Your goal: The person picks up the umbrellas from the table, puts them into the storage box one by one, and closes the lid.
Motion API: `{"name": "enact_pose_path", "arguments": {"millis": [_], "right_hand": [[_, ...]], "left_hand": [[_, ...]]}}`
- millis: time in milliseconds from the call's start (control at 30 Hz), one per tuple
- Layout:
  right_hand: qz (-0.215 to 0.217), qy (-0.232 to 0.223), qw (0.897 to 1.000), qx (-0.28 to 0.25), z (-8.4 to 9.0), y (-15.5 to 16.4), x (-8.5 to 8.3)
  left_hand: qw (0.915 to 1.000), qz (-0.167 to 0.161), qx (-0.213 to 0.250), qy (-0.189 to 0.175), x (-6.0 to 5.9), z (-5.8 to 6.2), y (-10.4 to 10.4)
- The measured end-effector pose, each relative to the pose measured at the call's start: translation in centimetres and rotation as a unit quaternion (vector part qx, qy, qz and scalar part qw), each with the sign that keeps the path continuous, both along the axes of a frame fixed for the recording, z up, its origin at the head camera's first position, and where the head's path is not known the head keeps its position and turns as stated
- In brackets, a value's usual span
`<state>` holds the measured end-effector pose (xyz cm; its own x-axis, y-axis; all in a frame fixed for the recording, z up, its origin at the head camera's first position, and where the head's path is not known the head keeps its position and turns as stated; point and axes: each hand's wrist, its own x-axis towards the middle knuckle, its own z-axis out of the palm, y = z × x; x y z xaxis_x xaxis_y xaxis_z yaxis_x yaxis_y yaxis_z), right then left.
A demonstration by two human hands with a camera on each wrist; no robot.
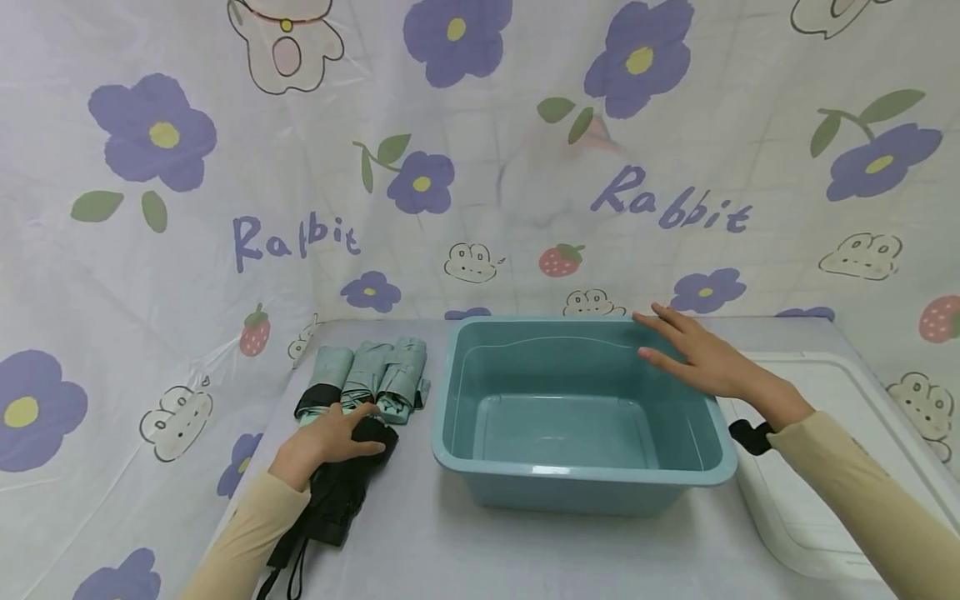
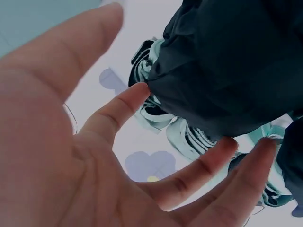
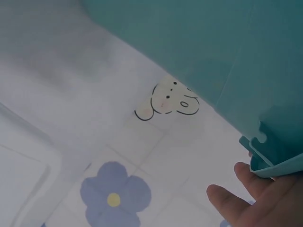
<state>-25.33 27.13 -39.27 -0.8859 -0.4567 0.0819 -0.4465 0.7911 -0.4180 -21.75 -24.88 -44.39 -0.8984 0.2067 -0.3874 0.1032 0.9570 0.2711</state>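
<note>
A black folded umbrella (image 1: 336, 498) lies on the flowered cloth at the left, and my left hand (image 1: 327, 439) rests on its far end. In the left wrist view my left hand (image 2: 142, 161) has its fingers loosely spread, and their fingertips (image 2: 227, 144) touch the black umbrella (image 2: 227, 61). Three mint-green folded umbrellas (image 1: 371, 377) lie side by side just beyond it. My right hand (image 1: 693, 354), fingers straight, hovers at the right rim of an empty teal basin (image 1: 577, 473). The right wrist view shows the basin's outer wall (image 3: 213, 42) and my right hand's fingertips (image 3: 236, 198) beneath its rim.
A white plastic lid (image 1: 825, 467) lies flat to the right of the basin. A cloth printed with flowers and rabbits (image 1: 480, 167) covers the table and hangs as a backdrop close behind.
</note>
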Motion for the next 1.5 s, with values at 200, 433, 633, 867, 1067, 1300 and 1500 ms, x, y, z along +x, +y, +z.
{"name": "enact_pose_path", "arguments": {"millis": [200, 433, 633, 867, 1067, 1300, 1500], "right_hand": [[-0.007, -0.007, 1.000, -0.010, -0.4, -0.1, 0.0], [-0.006, -0.001, 1.000, -0.030, -0.8, -0.2, -0.1], [-0.004, 0.005, 0.999, -0.041, -1.0, -0.3, -0.2], [-0.010, 0.000, 0.999, -0.047, -1.2, -0.3, -0.3], [-0.009, 0.002, 0.999, -0.050, -1.1, -0.3, -0.2], [-0.007, 0.006, 0.999, -0.050, -1.3, -0.3, -0.4], [-0.009, 0.001, 0.998, -0.055, -1.1, -0.3, -0.1]], "left_hand": [[0.9998, 0.011, 0.004, -0.014, 0.3, -0.5, -0.3], [0.9997, 0.011, -0.002, 0.020, 0.6, -1.9, -0.3], [0.9974, 0.014, -0.014, 0.070, 1.0, -3.6, -0.4], [0.9915, 0.008, 0.002, 0.130, 1.8, -4.9, -0.6], [0.9869, -0.010, -0.004, 0.161, 2.3, -4.9, -0.5], [0.9887, -0.012, -0.012, 0.149, 2.1, -4.4, -1.0], [0.9883, -0.014, 0.009, 0.151, 1.7, -3.8, -1.3]]}}
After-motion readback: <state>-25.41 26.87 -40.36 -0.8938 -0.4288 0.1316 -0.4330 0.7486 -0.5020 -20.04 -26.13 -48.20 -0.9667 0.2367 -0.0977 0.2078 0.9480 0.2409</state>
